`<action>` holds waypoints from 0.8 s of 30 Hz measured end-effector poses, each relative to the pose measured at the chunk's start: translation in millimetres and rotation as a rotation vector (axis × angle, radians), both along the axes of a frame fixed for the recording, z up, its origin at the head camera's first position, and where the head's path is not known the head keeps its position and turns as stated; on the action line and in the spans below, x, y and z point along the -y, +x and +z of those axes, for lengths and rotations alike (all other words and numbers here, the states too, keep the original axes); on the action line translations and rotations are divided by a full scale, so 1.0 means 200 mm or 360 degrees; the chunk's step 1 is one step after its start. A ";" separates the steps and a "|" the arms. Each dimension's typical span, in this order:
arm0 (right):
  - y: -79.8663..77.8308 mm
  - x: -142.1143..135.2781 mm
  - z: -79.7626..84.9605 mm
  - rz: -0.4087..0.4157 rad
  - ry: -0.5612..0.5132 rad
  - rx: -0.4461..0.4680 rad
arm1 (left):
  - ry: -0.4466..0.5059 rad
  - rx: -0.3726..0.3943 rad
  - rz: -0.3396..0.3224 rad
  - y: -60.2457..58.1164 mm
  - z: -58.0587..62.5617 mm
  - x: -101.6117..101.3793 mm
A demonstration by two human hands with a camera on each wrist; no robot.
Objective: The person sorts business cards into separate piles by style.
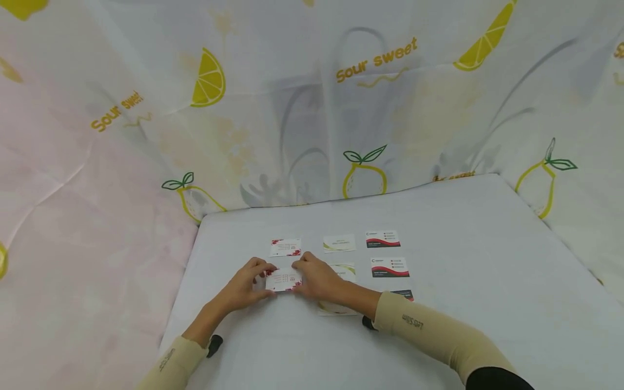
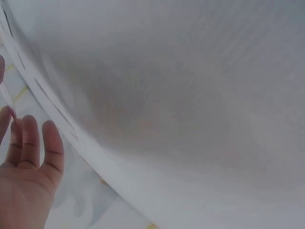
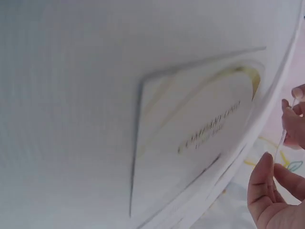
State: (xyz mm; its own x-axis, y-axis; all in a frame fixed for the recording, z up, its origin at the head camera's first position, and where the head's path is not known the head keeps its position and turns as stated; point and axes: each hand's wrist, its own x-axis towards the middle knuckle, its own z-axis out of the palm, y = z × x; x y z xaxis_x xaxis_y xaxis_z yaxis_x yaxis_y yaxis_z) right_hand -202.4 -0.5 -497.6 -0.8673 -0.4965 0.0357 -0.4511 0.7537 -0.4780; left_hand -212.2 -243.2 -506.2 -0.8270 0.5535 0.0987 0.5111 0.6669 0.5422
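Note:
A white business card with red floral corners (image 1: 284, 280) is held between both hands in the head view. My left hand (image 1: 247, 284) pinches its left edge with thumb and fingers; in the left wrist view only a thin sliver of the card (image 2: 8, 99) shows beside the fingers. On the card's right edge, my right hand (image 1: 319, 279) pinches with thumb and fingertips. The right wrist view shows the held card (image 3: 280, 143) edge-on, raised off the table. A matching floral card (image 1: 285, 247) lies just beyond it.
Right of the floral cards is a column of white-and-green cards (image 1: 339, 243), partly covered by the right forearm. Further right lies a column of red-and-black cards (image 1: 390, 267), the nearest partly hidden by the sleeve. All rest on a white-covered table (image 1: 487, 281) against a lemon-print curtain (image 1: 302, 135).

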 end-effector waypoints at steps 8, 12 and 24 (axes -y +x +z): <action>-0.08 0.00 0.01 0.0030 0.0047 -0.0039 | -0.0026 -0.0034 -0.0009 -0.08 0.00 0.01; -0.13 0.01 0.00 0.0030 0.0018 -0.0050 | -0.0042 -0.0036 0.0009 -0.13 0.00 0.01; -0.26 0.05 -0.02 -0.0039 0.0089 -0.0110 | -0.0162 -0.0157 -0.0022 -0.27 -0.01 0.03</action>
State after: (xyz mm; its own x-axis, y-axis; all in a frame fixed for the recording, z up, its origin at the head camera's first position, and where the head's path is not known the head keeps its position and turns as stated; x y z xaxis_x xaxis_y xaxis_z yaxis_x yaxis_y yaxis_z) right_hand -253.7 -9.7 -502.6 -0.8756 -0.4781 0.0688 -0.4628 0.7895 -0.4032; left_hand -267.1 -248.4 -507.8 -0.8082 0.5762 0.1219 0.5682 0.7083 0.4189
